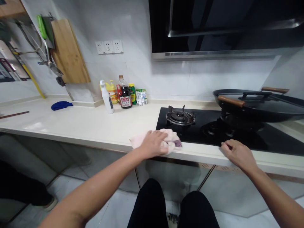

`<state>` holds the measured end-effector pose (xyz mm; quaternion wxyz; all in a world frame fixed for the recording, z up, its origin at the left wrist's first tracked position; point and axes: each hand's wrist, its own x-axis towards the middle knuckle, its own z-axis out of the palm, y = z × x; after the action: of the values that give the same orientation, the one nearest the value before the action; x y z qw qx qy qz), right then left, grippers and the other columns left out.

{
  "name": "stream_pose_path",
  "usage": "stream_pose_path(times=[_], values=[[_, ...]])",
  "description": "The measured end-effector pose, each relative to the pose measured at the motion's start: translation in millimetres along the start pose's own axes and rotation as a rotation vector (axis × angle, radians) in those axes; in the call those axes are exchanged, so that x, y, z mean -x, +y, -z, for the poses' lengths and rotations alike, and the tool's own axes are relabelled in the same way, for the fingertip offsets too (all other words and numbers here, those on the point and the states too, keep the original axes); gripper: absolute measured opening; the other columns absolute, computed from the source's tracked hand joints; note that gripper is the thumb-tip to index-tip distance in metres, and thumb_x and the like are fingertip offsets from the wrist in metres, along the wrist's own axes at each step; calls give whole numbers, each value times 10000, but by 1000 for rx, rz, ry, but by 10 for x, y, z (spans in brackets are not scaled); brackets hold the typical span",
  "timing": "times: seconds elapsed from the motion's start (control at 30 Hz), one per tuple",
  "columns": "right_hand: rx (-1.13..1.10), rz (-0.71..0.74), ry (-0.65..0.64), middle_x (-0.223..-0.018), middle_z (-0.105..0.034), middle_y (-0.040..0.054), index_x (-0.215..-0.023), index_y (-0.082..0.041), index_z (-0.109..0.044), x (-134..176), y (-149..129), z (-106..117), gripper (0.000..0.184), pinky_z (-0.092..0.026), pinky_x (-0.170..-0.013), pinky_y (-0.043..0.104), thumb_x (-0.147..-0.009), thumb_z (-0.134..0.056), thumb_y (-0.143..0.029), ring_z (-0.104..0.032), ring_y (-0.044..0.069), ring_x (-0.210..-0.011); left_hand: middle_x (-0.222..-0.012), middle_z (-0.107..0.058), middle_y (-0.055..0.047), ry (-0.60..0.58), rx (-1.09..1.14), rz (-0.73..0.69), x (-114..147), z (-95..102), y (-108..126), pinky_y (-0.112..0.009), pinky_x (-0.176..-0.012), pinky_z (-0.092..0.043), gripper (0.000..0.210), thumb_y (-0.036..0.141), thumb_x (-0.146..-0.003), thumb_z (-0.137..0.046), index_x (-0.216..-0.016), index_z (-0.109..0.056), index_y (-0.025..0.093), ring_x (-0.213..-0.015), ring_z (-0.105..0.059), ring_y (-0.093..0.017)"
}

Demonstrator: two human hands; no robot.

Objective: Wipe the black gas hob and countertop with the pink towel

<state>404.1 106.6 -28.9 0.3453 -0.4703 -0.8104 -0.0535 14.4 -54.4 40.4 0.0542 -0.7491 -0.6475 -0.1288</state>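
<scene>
My left hand (154, 144) presses down on a crumpled pale pink cloth (172, 136) with a purple patch, its fingers curled over the fabric. The cloth lies at the counter's front edge and touches the near left corner of the black gas cooktop (190, 134). My right hand (239, 153) rests on the counter edge in front of the cooktop, fingers curled into a loose fist, with nothing visible in it. Beyond the cloth stands the left burner (180, 116), bare. A dark wok (251, 107) with wooden handles and a lid sits over the right burner.
A white spray bottle (107, 98), a soy sauce bottle (125, 96), a yellow jug (112, 91) and a green bottle (132, 93) stand by the wall. A blue cloth (61, 105) lies left. The range hood (213, 28) hangs overhead. Another person's leg (21, 186) shows at lower left.
</scene>
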Motion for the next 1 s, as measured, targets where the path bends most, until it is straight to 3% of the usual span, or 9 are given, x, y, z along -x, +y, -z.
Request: stream_pose_path(times=[0.13,0.2,0.3,0.37,0.43,0.53,0.73,0.83,1.0], values=[[-10,-14,-14,-718,-599,48,-619,-237,-508,-11,-38,17,358,-373,-692,335,-906,-435,-438,-558,207,-756,-1554,-534,-90,-20,-110,201,417,250,-675,-586,-1202,-238,665,452,-805,-657,-1445,-542,315,-1431,-425,-385],[-14,0,-8,-707,-587,43,-612,-238,-491,-15,-49,15,362,-372,-695,332,-909,-436,-437,-553,201,-746,-1641,-427,-82,-11,-193,340,643,349,-1031,-635,-1150,-299,663,458,-780,-680,-1425,-570,353,-1499,-314,-432],[-13,27,10,-690,-566,33,-612,-238,-474,-20,-69,4,359,-368,-697,328,-921,-437,-417,-545,194,-736,-1629,-427,-128,-23,-230,447,933,403,-1490,-578,-1098,-399,703,449,-811,-640,-1497,-515,357,-1453,-413,-399],[-7,21,30,-694,-566,30,-617,-237,-468,-22,-88,-4,355,-364,-695,326,-929,-437,-405,-545,193,-739,-1582,-488,-132,4,-228,417,1048,374,-1650,-514,-1111,-408,693,476,-820,-634,-1489,-530,332,-1426,-456,-377],[1,3,50,-710,-580,32,-625,-236,-474,-26,-107,-10,350,-366,-702,325,-935,-435,-395,-548,196,-752,-1547,-531,-112,48,-229,391,1078,310,-1630,-479,-1122,-401,657,507,-818,-644,-1448,-568,336,-1411,-471,-364],[18,-6,67,-727,-597,41,-640,-235,-505,-37,-116,-23,345,-376,-731,326,-945,-430,-380,-559,205,-781,-1506,-570,-80,83,-204,351,985,156,-1259,-481,-1131,-388,616,522,-790,-696,-1383,-610,377,-1394,-474,-363],[69,-15,70,-745,-615,52,-648,-236,-495,-60,-115,-60,358,-385,-753,327,-969,-412,-368,-566,213,-792,-1570,-485,-113,113,-169,253,561,-310,-51,-569,-1145,-329,712,466,-764,-763,-1442,-564,378,-1409,-412,-428],[98,-6,58,-738,-614,55,-637,-238,-476,-73,-130,-72,356,-389,-757,328,-964,-401,-356,-571,217,-796,-1606,-442,-108,79,-131,111,279,-468,447,-595,-1102,-346,737,405,-798,-738,-1493,-492,406,-1419,-384,-435],[-4,-73,34,-749,-627,50,-638,-236,-505,-87,-109,-70,402,-387,-733,324,-968,-393,-436,-584,222,-800,-1631,-382,-130,80,-55,-73,-239,-623,1185,-649,-1097,-346,866,530,-731,-819,-1494,-452,353,-1421,-342,-486]])
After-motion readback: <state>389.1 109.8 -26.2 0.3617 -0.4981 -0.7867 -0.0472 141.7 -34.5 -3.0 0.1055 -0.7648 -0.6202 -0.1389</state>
